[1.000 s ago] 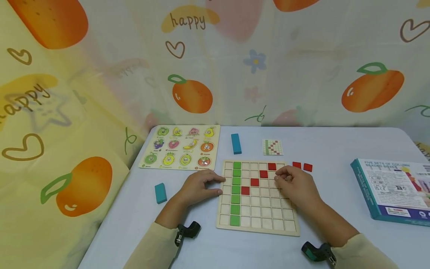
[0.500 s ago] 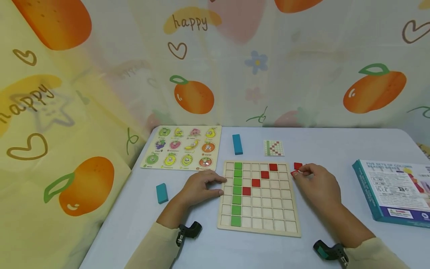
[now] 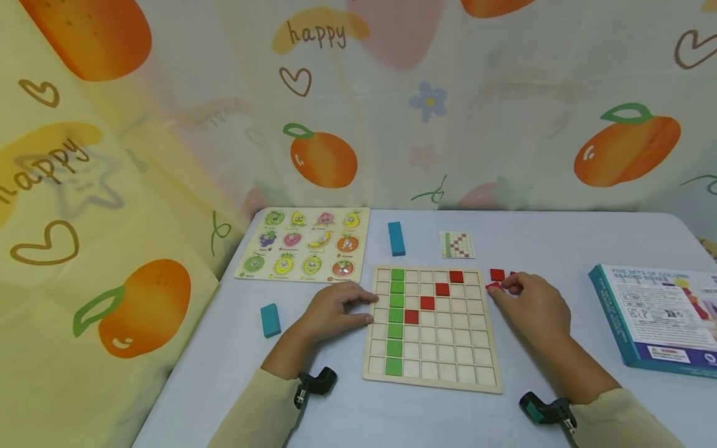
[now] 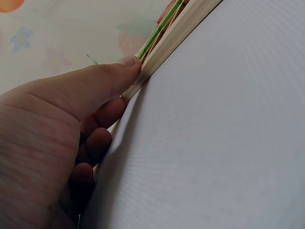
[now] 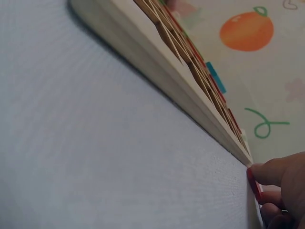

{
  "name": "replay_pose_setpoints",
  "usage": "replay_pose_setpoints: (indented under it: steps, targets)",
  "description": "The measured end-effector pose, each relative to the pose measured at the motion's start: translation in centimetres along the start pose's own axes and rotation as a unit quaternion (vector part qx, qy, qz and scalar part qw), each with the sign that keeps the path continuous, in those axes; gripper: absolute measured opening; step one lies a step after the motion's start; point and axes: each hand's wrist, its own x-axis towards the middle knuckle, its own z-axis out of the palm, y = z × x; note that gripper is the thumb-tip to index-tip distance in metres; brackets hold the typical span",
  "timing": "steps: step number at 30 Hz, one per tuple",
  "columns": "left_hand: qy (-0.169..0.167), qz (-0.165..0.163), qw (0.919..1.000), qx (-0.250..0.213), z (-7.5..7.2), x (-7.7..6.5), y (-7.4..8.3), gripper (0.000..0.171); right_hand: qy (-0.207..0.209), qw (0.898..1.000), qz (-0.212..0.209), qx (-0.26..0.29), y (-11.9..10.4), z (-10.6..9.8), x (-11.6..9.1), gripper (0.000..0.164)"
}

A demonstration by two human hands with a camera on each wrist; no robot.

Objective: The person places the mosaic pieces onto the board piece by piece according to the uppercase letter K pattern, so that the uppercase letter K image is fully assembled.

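Note:
A wooden grid board [image 3: 431, 384] lies on the white table, with a column of green tiles [image 3: 396, 300] and a diagonal of red tiles in its cells. My left hand [image 3: 336, 313] touches the board's left edge with thumb and fingertips, thumb against the wooden side in the left wrist view. Right of the board, my right hand [image 3: 534, 311] pinches a red tile [image 5: 254, 185] between thumb and fingers, close to the board's corner. Another red tile [image 3: 496, 274] lies just beyond those fingertips. A further bit of red shows behind the hand, mostly hidden.
A small pattern card [image 3: 457, 245] and a blue block [image 3: 396, 239] lie behind the board. A fruit picture board [image 3: 302, 245] is at the back left, with a teal block [image 3: 270, 320] nearer. A boxed set [image 3: 661, 317] lies at the right.
My right hand has moved right from the board's upper right cells to the loose red tiles and pinches one there. The left hand stays at the board's edge.

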Motion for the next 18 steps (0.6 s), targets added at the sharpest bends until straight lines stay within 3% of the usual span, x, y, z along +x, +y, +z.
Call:
replay_pose_setpoints:
  steps: [10,18]
  targets:
    - [-0.003,-0.003,1.0,-0.004,0.02,-0.15,0.02,0.038,0.006,0.998,-0.051,0.023,0.27,-0.12,-0.27,0.023]
    - [-0.003,-0.004,1.0,-0.007,-0.09,-0.03,0.18,0.038,0.006,0.997,-0.059,0.052,0.14,-0.52,-0.43,0.013]
